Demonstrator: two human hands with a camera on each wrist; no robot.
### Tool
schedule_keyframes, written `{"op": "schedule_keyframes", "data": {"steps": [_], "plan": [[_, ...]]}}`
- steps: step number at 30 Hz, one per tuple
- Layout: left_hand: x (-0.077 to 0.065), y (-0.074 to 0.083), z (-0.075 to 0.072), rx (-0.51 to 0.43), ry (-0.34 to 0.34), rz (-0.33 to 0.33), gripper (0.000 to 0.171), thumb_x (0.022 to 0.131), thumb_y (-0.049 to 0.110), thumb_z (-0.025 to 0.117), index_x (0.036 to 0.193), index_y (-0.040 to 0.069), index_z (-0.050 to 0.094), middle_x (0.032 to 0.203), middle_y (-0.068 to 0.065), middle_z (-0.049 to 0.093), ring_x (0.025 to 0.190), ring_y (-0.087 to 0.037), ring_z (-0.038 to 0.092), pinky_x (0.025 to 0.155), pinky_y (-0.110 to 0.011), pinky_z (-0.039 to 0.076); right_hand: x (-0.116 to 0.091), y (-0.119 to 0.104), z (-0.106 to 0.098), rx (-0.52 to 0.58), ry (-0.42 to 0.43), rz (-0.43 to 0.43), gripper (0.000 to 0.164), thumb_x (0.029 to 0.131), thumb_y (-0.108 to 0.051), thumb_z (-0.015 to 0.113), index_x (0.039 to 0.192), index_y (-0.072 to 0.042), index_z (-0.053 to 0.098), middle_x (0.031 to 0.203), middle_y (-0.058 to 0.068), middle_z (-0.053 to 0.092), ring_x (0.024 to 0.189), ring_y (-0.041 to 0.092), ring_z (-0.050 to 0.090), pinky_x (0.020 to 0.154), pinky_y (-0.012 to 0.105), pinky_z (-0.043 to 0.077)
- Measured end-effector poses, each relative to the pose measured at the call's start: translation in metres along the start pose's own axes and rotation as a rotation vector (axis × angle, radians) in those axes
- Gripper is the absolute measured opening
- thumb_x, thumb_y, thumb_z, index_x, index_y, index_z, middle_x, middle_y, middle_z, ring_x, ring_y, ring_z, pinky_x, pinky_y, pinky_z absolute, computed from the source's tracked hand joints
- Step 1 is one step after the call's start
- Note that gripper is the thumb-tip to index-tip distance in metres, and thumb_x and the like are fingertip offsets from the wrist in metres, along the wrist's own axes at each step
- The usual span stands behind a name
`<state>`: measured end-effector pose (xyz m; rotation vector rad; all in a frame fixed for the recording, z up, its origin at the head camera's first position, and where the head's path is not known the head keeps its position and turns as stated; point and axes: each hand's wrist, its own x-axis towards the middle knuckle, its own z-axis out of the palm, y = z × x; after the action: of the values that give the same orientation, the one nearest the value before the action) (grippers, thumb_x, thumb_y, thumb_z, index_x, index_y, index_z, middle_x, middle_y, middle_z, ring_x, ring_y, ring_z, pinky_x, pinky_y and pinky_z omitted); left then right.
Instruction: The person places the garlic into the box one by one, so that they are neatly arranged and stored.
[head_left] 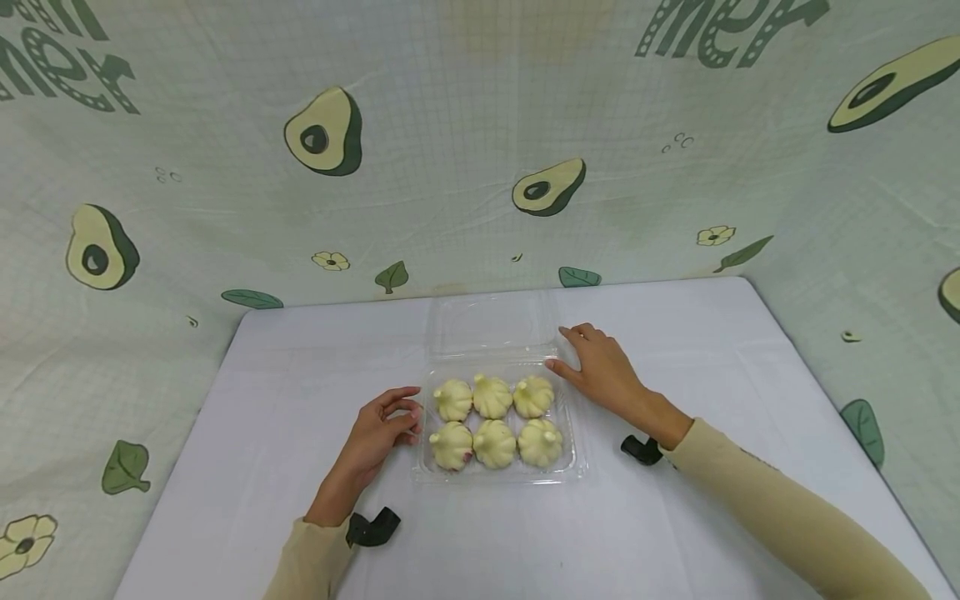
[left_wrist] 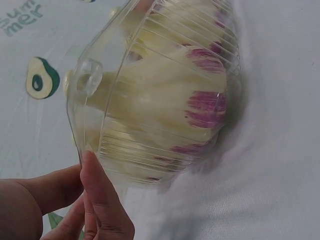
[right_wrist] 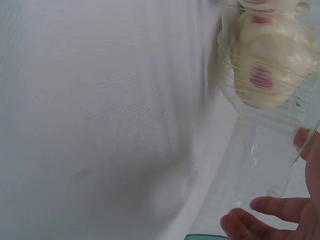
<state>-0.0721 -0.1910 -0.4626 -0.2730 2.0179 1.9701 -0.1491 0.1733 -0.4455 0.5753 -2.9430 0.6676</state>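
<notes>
A clear plastic clamshell box stands on the white table, its lid folded back flat toward the wall. Inside sit several pale garlic bulbs in two rows of three; purple streaks mark their undersides in the left wrist view. My left hand is at the box's left side, thumb and fingers pinching its rim. On the far right, my right hand has its thumb at the rim near the hinge, and its loosely spread fingers reach beside the lid's edge.
White cloth covers the table. An avocado-print curtain rises behind and along both sides. Each wrist carries a black camera mount, the left one by the front and the right one beside the box.
</notes>
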Motion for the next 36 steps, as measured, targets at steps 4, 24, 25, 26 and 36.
{"op": "schedule_keyframes", "data": {"steps": [4,24,25,26,36], "plan": [[-0.0010,0.0005,0.0001,-0.004,0.001,0.000,0.046,0.104,-0.002,0.063,0.149,-0.001,0.053,0.108,-0.006,0.063,0.082,-0.014,0.064,0.069,-0.024,0.061,-0.0014,-0.0007,0.0008,0.013,0.022,0.000,0.066,0.101,-0.036,0.074,0.145,0.010,0.056,0.135,0.033,0.060,0.124,0.050,0.060,0.103,0.066,0.050],[-0.0006,-0.0007,0.0014,-0.013,0.003,0.005,0.045,0.103,-0.003,0.063,0.147,-0.002,0.054,0.107,-0.005,0.063,0.082,-0.015,0.065,0.068,-0.023,0.060,-0.0054,0.0003,0.0077,0.029,0.128,-0.010,0.074,0.097,-0.035,0.079,0.153,0.004,0.051,0.129,0.031,0.063,0.108,0.047,0.065,0.092,0.061,0.055],[-0.0005,-0.0009,0.0014,-0.014,0.002,0.003,0.046,0.103,-0.003,0.063,0.148,-0.002,0.054,0.108,-0.006,0.063,0.082,-0.015,0.065,0.069,-0.023,0.060,-0.0058,0.0003,0.0075,0.027,0.133,-0.013,0.074,0.097,-0.036,0.079,0.153,0.004,0.051,0.129,0.031,0.063,0.108,0.047,0.065,0.092,0.061,0.055],[-0.0003,-0.0011,0.0014,-0.018,0.003,0.000,0.045,0.103,-0.003,0.063,0.147,-0.001,0.054,0.108,-0.006,0.063,0.082,-0.015,0.065,0.069,-0.023,0.060,-0.0060,0.0003,0.0072,0.027,0.136,-0.014,0.074,0.097,-0.036,0.079,0.154,0.003,0.052,0.129,0.030,0.063,0.108,0.047,0.065,0.092,0.061,0.055],[0.0000,-0.0011,0.0017,-0.017,-0.006,0.012,0.045,0.104,-0.005,0.060,0.148,-0.002,0.052,0.109,-0.006,0.061,0.082,-0.015,0.064,0.069,-0.023,0.060,-0.0099,0.0026,0.0060,-0.004,0.153,-0.021,0.071,0.096,-0.037,0.080,0.152,-0.001,0.055,0.127,0.027,0.065,0.107,0.045,0.066,0.089,0.059,0.056]]}}
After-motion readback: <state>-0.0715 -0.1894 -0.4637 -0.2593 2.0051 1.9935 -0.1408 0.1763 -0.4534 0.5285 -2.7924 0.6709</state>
